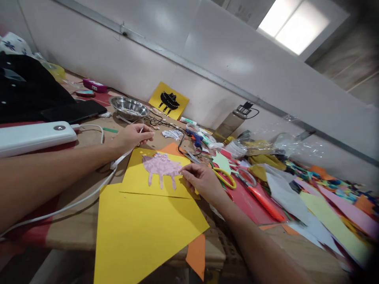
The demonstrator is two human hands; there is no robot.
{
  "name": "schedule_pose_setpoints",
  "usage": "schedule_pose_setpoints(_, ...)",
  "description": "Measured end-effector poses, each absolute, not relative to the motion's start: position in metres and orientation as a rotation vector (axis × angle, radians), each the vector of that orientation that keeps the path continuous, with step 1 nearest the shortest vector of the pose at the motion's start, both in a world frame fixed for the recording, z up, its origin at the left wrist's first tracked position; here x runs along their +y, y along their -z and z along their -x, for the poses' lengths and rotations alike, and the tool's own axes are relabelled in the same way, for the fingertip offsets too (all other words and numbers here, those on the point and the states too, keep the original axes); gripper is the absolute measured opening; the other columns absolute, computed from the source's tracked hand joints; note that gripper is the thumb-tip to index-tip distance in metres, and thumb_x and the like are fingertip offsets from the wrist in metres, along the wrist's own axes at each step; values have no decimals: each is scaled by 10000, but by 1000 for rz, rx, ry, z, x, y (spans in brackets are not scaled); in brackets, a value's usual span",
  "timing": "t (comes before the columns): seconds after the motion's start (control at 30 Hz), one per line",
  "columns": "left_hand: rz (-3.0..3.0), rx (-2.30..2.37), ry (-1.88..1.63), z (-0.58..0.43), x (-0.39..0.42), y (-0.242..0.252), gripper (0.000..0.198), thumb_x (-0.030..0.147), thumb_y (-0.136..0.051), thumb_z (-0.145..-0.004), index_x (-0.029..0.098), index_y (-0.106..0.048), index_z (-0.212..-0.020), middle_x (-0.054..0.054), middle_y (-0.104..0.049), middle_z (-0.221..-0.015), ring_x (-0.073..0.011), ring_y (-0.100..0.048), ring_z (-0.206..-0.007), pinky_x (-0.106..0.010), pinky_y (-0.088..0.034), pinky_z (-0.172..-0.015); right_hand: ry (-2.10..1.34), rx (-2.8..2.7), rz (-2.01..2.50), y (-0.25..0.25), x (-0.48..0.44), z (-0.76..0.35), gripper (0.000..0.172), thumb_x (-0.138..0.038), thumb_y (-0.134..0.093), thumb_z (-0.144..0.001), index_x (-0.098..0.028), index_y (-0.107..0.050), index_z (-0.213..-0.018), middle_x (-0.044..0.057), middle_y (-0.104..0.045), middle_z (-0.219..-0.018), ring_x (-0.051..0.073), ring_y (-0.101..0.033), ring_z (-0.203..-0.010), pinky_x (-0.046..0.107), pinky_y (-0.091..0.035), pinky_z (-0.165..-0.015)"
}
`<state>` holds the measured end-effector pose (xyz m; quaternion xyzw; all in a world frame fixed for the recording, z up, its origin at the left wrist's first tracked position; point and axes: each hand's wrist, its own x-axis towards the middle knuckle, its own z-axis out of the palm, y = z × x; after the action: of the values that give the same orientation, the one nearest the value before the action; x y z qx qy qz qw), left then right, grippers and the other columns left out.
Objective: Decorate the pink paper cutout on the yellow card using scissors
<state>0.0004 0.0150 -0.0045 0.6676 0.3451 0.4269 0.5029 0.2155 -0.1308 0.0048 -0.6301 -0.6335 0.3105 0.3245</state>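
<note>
A purple patterned paper cutout [162, 167], with short legs and a few shiny beads along its top, lies on a yellow sheet [132, 179]. My right hand [203, 181] is at the cutout's right tip, thumb and finger pinched together; anything between them is hidden. Above the sheet's upper left corner, my left hand [132, 138] is closed in a pinch too, and what it holds is too small to name. Another yellow sheet [142, 232] lies nearer me and reaches past the table edge. A metal bowl [130, 108] with small bits inside stands beyond my left hand.
A yellow card with a black cutout [168, 100] leans on the wall. Yellow-handled scissors [226, 178], an orange cutter [266, 203], a blue glue gun [196, 139] and a bottle [232, 122] are to the right. A white power bank [35, 138] with a cable lies left.
</note>
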Motion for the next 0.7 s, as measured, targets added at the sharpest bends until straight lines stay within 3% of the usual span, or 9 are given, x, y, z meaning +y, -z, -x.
schedule_pose_setpoints(0.1, -1613, 840, -1034, -1, 16, 5, 143, 299, -635, -708, 160, -602, -707, -8, -605, -649, -52, -427, -468, -184, -308, -442, -481, -1882, 1545, -4, -139, -212, 130, -256, -540, -779, -177, -642, -766, 19, -641, -706, 113, -561, -618, 229, -429, -571)
schedule_pose_setpoints(0.2, -1618, 835, -1046, -1, 17, 7, 157, 309, -638, -702, 157, -602, -713, -12, -607, -656, -55, -433, -477, -183, -309, -442, -318, -1977, 1486, -5, -145, -208, 114, -204, -538, -786, -177, -647, -761, 23, -645, -716, 116, -562, -644, 231, -431, -604)
schedule_pose_setpoints(0.7, -1617, 840, -1035, -2, 12, 4, 148, 297, -645, -690, 157, -608, -722, -28, -622, -665, -71, -458, -490, -199, -314, -452, -170, -2189, 1220, 5, -152, -203, 132, -145, -498, -818, -197, -615, -847, 51, -601, -773, 134, -558, -708, 251, -459, -644)
